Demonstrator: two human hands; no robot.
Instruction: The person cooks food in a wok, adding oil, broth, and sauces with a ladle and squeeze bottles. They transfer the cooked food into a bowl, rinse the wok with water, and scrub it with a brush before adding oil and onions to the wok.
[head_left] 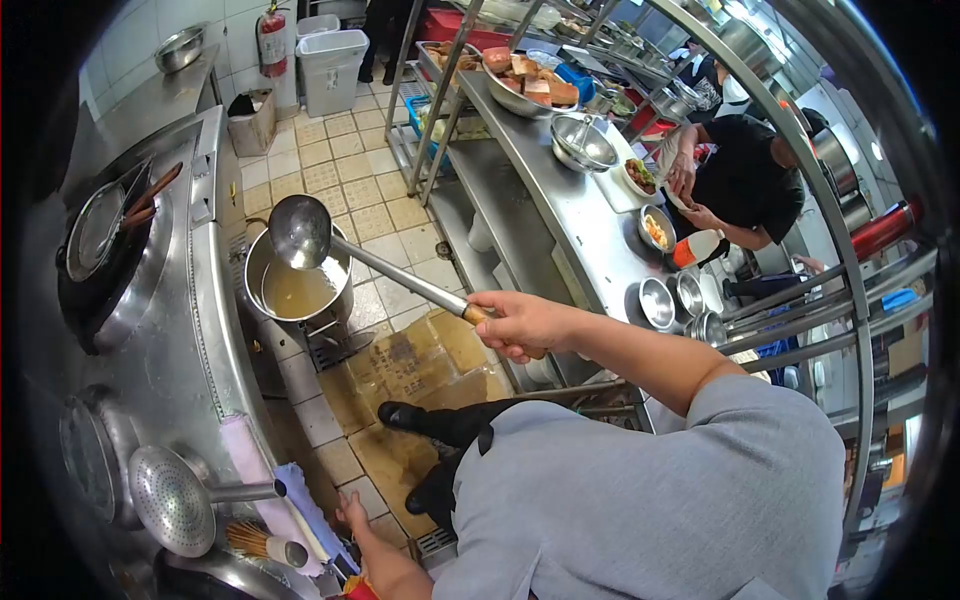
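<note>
My right hand [522, 325] is wrapped round the wooden grip of a long steel ladle [300, 232]. The ladle's bowl hangs over the rim of a tall metal pot [340, 308], which holds a yellowish liquid and stands on the floor beside the stove. Low at the counter's edge, my left hand [354, 517] has its fingers apart and seems to hold nothing. Nearest to it are a folded blue cloth [312, 512] and a pinkish cloth [247, 450]. Left of these lie a perforated skimmer [172, 500] and a bamboo brush [262, 543].
A wok [135, 290] with a strainer sits on the stove. Flattened cardboard [415, 375] covers the floor under my feet. Across the aisle, a steel table [545, 195] carries bowls of food; a person in black [745, 175] works behind it. Grey bins [332, 75] stand at the back.
</note>
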